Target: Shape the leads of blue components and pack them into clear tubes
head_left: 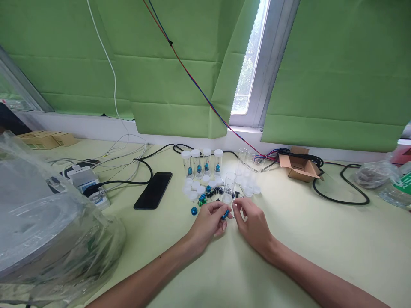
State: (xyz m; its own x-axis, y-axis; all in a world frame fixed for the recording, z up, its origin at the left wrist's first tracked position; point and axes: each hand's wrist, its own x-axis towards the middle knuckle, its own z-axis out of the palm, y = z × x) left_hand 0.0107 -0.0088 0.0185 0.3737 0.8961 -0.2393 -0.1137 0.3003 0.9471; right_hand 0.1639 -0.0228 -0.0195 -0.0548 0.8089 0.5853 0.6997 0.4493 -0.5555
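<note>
Between thumb and fingers, my left hand (210, 220) pinches a small shiny blue metal part (225, 214). My right hand (252, 220) is just to its right, thumb and fingertips pressed together; anything in that pinch is too small to name. Beyond the fingers stands an uncapped clear tube (229, 188). Loose blue parts (194, 211), a green part (202, 202) and several black screw-like pieces (219, 191) lie around it. White round caps (192, 196) are scattered to the left. Behind them, several capped tubes (218, 164) stand upright in a row with blue parts inside.
More clear tubes (243, 160) stand behind on the right, near an open cardboard box (300, 171) and black cables (340, 201). Left of the parts lie a black phone (153, 191) and a power strip (96, 192). A large plastic bag (64, 239) fills the near left.
</note>
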